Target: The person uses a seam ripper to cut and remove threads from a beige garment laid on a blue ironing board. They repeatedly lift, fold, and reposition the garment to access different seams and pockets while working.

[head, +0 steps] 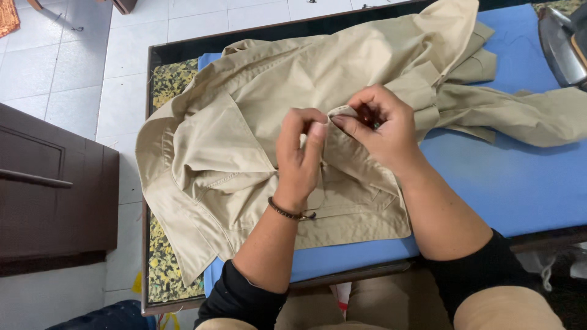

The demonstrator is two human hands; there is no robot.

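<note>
Knees below, both my hands pinch the tab (344, 112) of the beige shirt (244, 140) on the desk (513, 177): left hand (299, 156) at seven o'clock, right hand (382, 125) at four o'clock, equally near.

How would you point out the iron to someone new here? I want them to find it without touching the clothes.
Start at the blue padded table where both hands work on the beige jacket. Follow the jacket's sleeve to the table's far right corner. The iron sits there at the picture's edge, only partly in view: the one hard, shiny grey metal thing among soft cloth.
</note>
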